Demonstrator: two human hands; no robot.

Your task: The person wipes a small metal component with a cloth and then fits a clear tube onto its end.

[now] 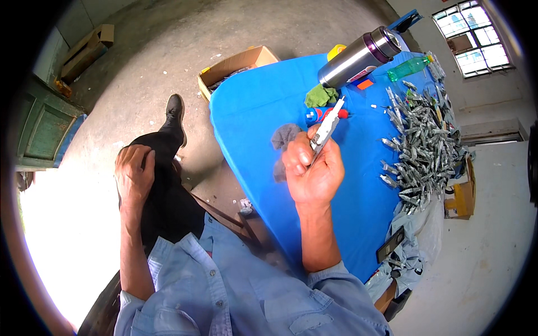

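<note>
My right hand (314, 179) is raised over the blue-covered table (358, 218), its fingers pinching a slim silver-grey metal piece (329, 123) with a narrow pale tip pointing up and away. Its exact kind does not show clearly. A heap of similar grey metal pieces (420, 145) lies along the table's right side. Behind the raised hand are a dark grey cloth (286, 135) and a blue can with a red end (317, 115). My left hand (134, 173) rests on my knee, fingers draped over the dark trousers and holding nothing.
Toward the table's far end are a steel flask (353, 63), a green rag (320, 97) and a green plastic bottle (408, 68). A cardboard box (266, 57) stands beyond the far left corner. A dark flat device (390, 245) lies on plastic bags at the near right edge.
</note>
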